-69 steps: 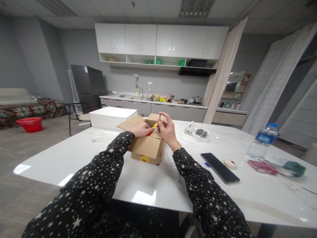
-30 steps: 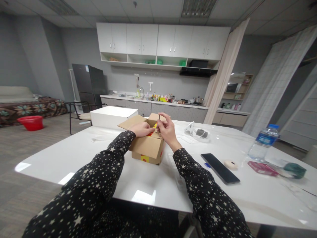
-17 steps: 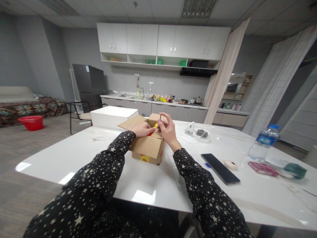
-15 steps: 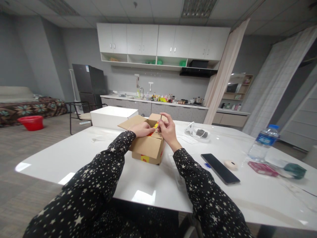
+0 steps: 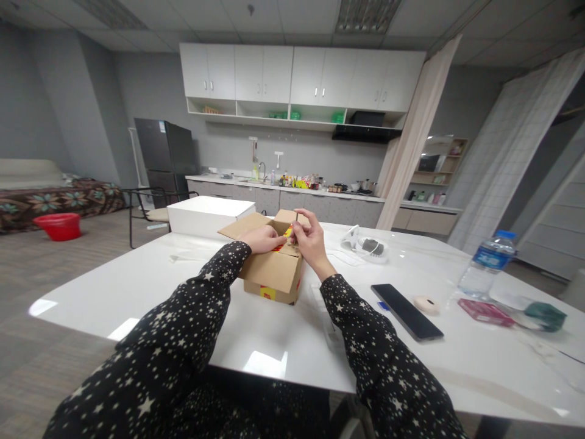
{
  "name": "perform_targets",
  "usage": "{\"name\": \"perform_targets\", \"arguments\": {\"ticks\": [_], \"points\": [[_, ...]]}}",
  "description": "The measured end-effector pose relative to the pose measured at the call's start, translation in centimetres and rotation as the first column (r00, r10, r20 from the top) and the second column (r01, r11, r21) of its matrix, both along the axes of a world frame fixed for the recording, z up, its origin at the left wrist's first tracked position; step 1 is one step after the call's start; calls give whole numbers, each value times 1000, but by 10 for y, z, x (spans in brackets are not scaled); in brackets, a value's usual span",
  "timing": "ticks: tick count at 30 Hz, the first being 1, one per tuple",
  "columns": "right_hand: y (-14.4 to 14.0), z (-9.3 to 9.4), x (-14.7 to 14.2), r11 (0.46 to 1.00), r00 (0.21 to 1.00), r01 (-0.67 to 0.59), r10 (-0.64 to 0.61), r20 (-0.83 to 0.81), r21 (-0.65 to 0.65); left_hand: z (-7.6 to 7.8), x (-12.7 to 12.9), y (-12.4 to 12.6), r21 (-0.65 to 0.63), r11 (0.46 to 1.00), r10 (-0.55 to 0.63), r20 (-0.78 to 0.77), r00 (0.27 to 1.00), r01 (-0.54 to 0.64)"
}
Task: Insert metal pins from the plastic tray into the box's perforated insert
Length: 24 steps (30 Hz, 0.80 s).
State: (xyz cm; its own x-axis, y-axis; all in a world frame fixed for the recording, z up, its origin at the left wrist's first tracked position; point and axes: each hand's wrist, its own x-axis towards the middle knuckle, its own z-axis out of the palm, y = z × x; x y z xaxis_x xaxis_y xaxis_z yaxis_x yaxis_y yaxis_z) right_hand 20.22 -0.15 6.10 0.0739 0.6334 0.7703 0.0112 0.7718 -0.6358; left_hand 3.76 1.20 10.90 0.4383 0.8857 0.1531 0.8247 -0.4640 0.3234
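left hand (image 5: 264, 238) flat on cardboard box (image 5: 273, 271) top | right hand (image 5: 311, 239) pinching thin upright stick (image 5: 296, 221) just right | hands close together on table (image 5: 274, 341)

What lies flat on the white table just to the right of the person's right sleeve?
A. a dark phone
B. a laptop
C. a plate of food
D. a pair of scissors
A. A dark phone lies flat on the white table, to the right of the right sleeve, with a small round beige object beside it.
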Motion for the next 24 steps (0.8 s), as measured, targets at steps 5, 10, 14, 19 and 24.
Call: {"name": "perform_targets", "arguments": {"ticks": [5, 10, 14, 19, 24], "points": [[1, 0, -1, 1000, 1000, -15, 15, 13, 10, 0, 1, 1, 21, 1000, 0, -21, 1000, 1], [0, 1, -1, 1000, 999, 7, -7, -35, -13, -1, 0, 2, 23, 1000, 1, -35, 999, 0], [0, 1, -1, 1000, 1000, -25, 25, -3, 0, -1, 1, 1, 18, 1000, 3, -31, 1000, -3], [0, 1, -1, 1000, 999, 0, -1, -46, -16, 0, 0, 2, 8, 1000, 6, -16, 1000, -6], [0, 1, -1, 1000, 1000, -17, 17, -10, -5, -2, 0, 3, 13, 1000, 1, -9, 1000, -1]]}}
